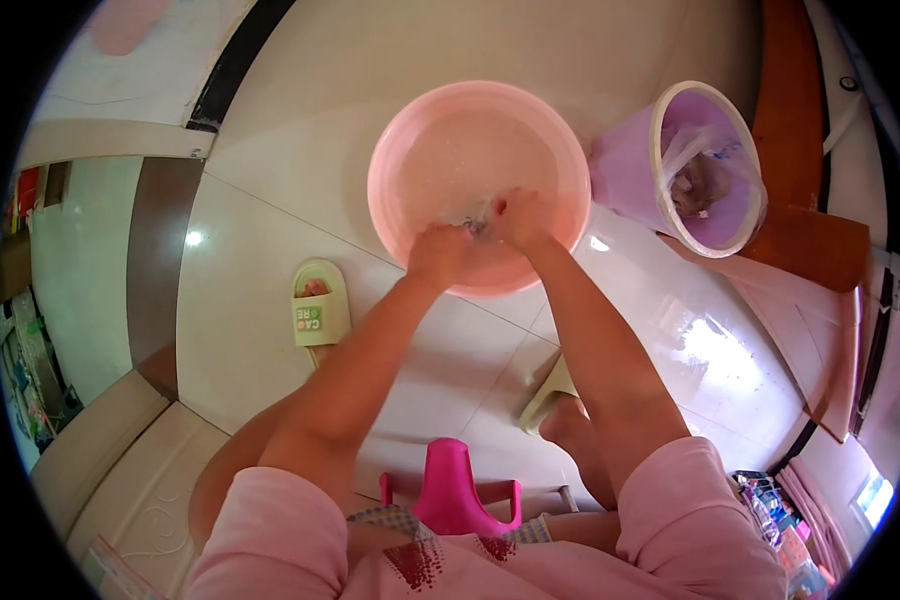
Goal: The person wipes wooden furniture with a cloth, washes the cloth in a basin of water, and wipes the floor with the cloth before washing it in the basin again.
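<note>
A pink basin (382,190) of cloudy water stands on the tiled floor in front of me. Both hands are over its near side, at the water. My left hand (440,252) is closed, its fingertips pointing inward. Opposite it, my right hand (522,216) is closed too, with a dark red spot showing near its fingers. Between the two hands is a small wet item (476,224), whitish with dark marks; its kind is too small and blurred to tell. Water and fingers hide part of it.
A lilac trash bin (630,165) with a bag and waste inside stands tilted against the basin's right. Light green slippers (320,290) are on my feet. A bright pink plastic seat (448,485) is beneath me. Brown wooden furniture (805,245) is at the right, a cream cushioned seat (140,490) at lower left.
</note>
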The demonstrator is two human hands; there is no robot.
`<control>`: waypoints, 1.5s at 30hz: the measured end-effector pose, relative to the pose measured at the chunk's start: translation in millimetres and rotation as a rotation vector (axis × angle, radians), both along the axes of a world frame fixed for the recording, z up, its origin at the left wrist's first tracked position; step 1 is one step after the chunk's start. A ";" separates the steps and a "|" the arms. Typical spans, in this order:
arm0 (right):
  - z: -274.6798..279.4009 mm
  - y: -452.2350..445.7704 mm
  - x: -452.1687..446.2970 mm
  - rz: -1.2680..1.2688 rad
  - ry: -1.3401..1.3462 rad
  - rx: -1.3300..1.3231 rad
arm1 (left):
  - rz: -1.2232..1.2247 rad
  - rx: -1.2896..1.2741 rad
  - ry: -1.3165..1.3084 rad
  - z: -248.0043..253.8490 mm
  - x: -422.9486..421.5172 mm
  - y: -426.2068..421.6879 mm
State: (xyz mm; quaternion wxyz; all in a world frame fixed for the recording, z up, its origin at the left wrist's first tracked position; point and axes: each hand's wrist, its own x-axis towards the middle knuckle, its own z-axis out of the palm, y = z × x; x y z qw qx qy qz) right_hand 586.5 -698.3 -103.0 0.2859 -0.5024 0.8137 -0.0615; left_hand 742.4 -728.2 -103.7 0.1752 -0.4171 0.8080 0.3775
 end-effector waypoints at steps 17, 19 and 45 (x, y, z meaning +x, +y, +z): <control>94.7 -22.6 -11.5 -1.032 -1.247 0.062 | 0.335 0.271 0.788 132.9 -27.8 -63.6; 87.4 -16.7 -8.0 -0.918 -2.077 -0.047 | 0.432 0.326 0.759 123.7 -24.7 -59.5; 80.6 -33.9 -6.1 -0.799 -1.439 -0.290 | 0.644 0.280 0.571 119.3 -17.9 -81.1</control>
